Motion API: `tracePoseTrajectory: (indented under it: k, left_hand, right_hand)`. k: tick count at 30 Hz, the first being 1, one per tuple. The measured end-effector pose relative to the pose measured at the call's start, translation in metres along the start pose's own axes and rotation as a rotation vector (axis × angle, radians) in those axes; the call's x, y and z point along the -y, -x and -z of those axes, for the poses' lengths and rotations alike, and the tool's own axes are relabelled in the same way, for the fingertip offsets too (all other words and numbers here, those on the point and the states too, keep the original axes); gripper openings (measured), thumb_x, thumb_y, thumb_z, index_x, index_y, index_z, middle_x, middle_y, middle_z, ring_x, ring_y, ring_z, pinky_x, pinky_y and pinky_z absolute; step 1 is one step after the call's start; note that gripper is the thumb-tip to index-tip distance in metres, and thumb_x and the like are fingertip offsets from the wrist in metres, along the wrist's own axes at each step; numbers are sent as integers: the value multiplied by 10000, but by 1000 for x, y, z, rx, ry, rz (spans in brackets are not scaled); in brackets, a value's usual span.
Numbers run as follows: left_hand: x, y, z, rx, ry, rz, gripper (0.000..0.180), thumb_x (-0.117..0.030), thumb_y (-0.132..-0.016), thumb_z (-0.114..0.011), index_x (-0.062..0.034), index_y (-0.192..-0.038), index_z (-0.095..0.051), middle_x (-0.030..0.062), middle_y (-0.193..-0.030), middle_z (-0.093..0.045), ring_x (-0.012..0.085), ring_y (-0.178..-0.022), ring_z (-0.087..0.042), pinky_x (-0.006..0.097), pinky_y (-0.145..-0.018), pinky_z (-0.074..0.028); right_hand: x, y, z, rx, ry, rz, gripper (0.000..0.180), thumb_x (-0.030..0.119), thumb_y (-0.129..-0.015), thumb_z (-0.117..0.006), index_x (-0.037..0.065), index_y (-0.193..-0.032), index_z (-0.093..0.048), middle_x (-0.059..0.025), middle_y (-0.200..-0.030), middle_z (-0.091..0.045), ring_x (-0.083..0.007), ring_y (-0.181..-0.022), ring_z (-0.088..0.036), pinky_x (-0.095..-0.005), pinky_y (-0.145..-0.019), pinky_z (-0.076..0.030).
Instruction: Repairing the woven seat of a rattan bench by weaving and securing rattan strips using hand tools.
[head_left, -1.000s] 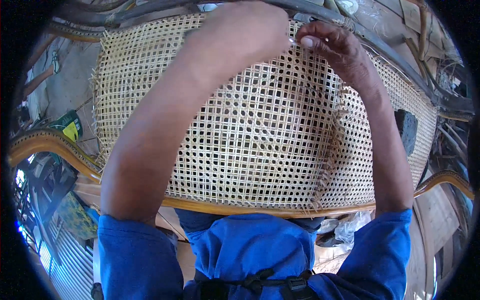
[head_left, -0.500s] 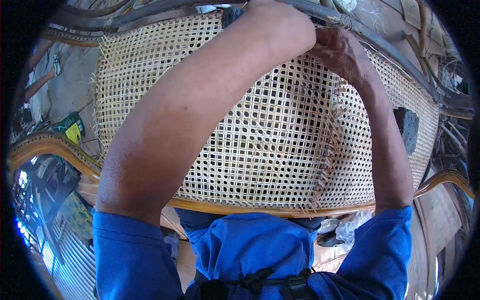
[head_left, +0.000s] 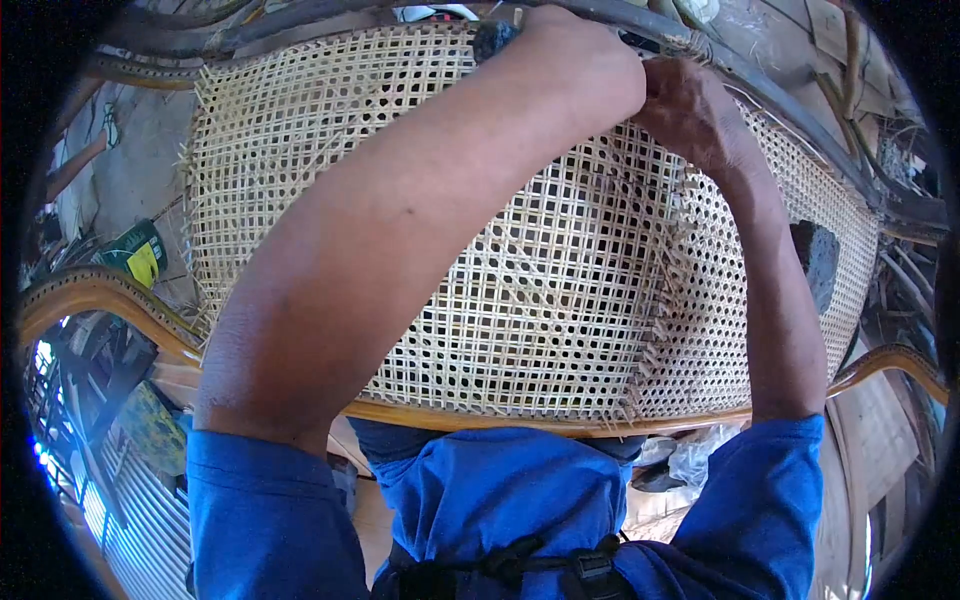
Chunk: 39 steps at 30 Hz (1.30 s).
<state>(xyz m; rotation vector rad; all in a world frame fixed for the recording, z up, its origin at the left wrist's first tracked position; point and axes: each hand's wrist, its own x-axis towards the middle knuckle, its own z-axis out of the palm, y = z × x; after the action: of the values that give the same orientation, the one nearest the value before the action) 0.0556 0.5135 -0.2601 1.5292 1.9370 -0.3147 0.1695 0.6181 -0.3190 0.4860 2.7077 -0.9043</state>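
Observation:
A woven cane webbing sheet [head_left: 530, 290] with open holes stretches across the work in front of me. My left hand [head_left: 590, 55] reaches over to the sheet's far edge, its bent wrist hiding the fingers. Close beside it, my right hand [head_left: 690, 110] is curled at the same far edge, fingers drawn together. What they pinch is hidden. Both hands are nearest the dark far rail [head_left: 740, 75] of the frame. Loose cane ends [head_left: 665, 290] stick up along a seam running through the sheet.
A curved varnished wooden rail [head_left: 480, 418] borders the near side. One dark rough block [head_left: 492, 42] rests at the far edge and another [head_left: 815, 265] on the right part of the webbing. A green and yellow container [head_left: 140, 255] stands on the floor at left.
My left forearm and wrist have shifted slightly right, uncovering more of the far dark block. The right hand has moved only a little, staying at the far edge.

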Motion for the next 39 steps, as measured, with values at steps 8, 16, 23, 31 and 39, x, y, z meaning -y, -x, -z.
tracePoseTrajectory:
  k: [8, 16, 23, 31, 39]
  left_hand:
    - [-3, 12, -33, -164, 27, 81, 217, -123, -775, -540, -91, -926, -693, 80, -940, -673, 208, -889, -646, 325, -693, -519]
    - [-1, 1, -11, -28, 107, 227, 286, -118, -762, -514, -51, -999, -661, 116, -1073, -629, 260, -1016, -595, 419, -838, -449]
    - [-2, 43, -1, -94, 199, 345, 285, -135, -796, -520, -82, -1043, -653, 76, -1076, -636, 209, -989, -611, 376, -795, -474]
    - [14, 72, -14, -98, 186, 294, 222, -175, -836, -522, -44, -939, -669, 118, -955, -657, 234, -929, -627, 386, -790, -479]
    - [32, 91, -44, -409, 716, 451, 468, -465, -834, -519, -23, -700, -593, 99, -648, -575, 217, -626, -570, 381, -621, -437]
  right_hand:
    - [-2, 9, 1, -156, 218, 243, 206, 212, -810, -567, 12, -846, -601, -192, -701, -580, -283, -641, -595, -385, -647, -473]
    - [9, 13, -3, -283, 261, 508, 219, 110, -753, -583, 60, -965, -563, -148, -925, -557, -353, -907, -534, -411, -827, -450]
    - [6, 5, 4, 2, 243, 417, 148, 83, -785, -556, 41, -922, -592, -130, -854, -567, -316, -820, -569, -384, -687, -474]
    - [-14, -23, 1, 43, 321, 608, 112, 62, -746, -546, 40, -849, -586, -122, -812, -543, -305, -801, -561, -359, -689, -465]
    - [-26, 2, 42, -294, -155, 26, 215, 167, -846, -591, 13, -995, -611, -120, -869, -650, -196, -790, -614, -296, -718, -473]
